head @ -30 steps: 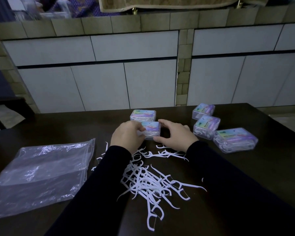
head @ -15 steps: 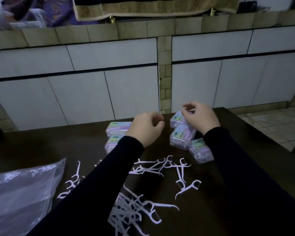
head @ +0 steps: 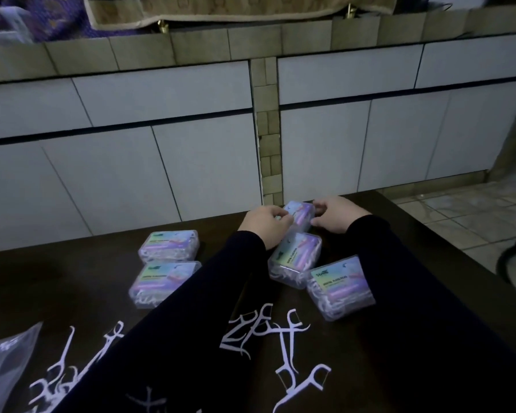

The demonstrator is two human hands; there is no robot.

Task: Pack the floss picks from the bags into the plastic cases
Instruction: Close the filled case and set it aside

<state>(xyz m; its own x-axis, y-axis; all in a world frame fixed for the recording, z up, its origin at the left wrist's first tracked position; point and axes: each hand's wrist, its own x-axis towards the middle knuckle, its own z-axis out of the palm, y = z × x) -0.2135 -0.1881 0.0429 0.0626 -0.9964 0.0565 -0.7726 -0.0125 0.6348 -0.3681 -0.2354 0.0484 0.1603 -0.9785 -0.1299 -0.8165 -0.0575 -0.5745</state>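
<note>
Here, just above the middle of the frame, both hands close on one clear plastic case [head: 300,214] that sits at the far edge of the dark table [head: 72,281]: the left hand [head: 265,223] curls its fingers round the case's left end and the right hand [head: 334,214] pinches its right end between thumb and fingers. Whether the case rests on the table or is lifted off it cannot be told. Directly below it in the picture lies a second case [head: 295,259], tilted, with the left hand's heel just over its upper corner, and lower right of that a third case [head: 340,289]; these two touch or nearly touch each other. Left of centre two more cases lie one above the other, the upper [head: 169,245] and the lower [head: 164,283], the lower partly covered by the dark left sleeve [head: 167,338]. All show white picks under pastel labels. Loose white floss picks [head: 289,338] are scattered across the lower part of the frame, between and beside the sleeves. A clear plastic bag [head: 6,365] lies at the lower left edge. White cabinet fronts [head: 161,144] fill the upper half behind the table.
</note>
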